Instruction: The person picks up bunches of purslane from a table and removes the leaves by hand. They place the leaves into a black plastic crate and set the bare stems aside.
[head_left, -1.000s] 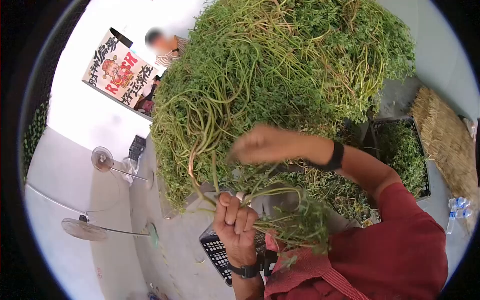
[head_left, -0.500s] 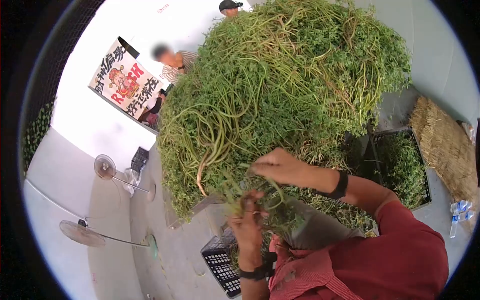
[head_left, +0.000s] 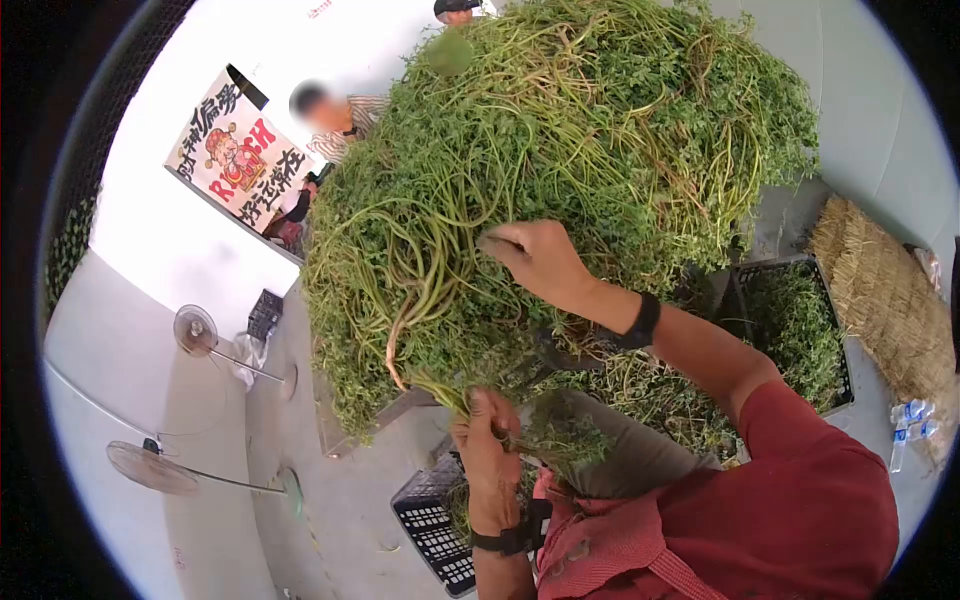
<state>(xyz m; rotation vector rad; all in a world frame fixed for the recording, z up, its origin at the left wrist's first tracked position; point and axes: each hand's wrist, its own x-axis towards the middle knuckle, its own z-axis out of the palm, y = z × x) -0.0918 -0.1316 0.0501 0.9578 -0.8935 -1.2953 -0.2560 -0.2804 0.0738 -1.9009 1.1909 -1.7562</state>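
Note:
My left hand (head_left: 486,440) is closed around a small bunch of leafy green stems (head_left: 440,392), held low at the near edge of the pile. Cut or bare stem ends point up and left from it, while leafy tops (head_left: 570,445) hang out to the right over my leg. Above the big heap of leafy greens (head_left: 600,160), my right hand (head_left: 545,262) is reached forward with fingers pinched together near some long stems. What lies between those fingertips, if anything, is too small to make out.
The heap rests on a table (head_left: 392,408). A black crate (head_left: 436,520) stands on the floor by my left arm; another crate (head_left: 850,375) of greens is at the right. Two fans (head_left: 197,328) stand left. Straw matting (head_left: 880,280) and bottles (head_left: 912,425) lie right. Two people (head_left: 345,125) are behind the heap.
My right hand has moved up and away from my left hand, out over the heap. The left hand still holds its bunch, now with the stems gathered. The view has shifted slightly.

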